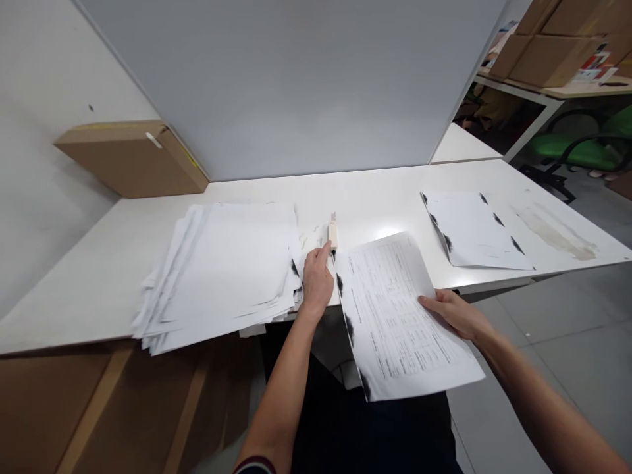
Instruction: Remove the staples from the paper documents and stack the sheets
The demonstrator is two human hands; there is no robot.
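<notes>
My right hand (457, 314) pinches the right edge of a printed sheet (395, 316), thumb on top and fingers beneath. Black smudges run down the sheet's left edge, and its lower part hangs past the table's front. At the table, my left hand (317, 280) has its fingers closed at the near end of a small beige block (332, 234). Something dark shows under that end; the block's exact kind is unclear. Left of this hand lies a thick, uneven stack of white paper (232, 257), with black marks on its right edge.
Another white sheet (478, 227) with black-smudged edges lies on the right of the white table (375, 191). A cardboard box (133, 158) leans by the wall at the back left, beside an upright grey panel (306, 85). A green chair (575, 148) and stacked boxes (553, 56) stand farther right.
</notes>
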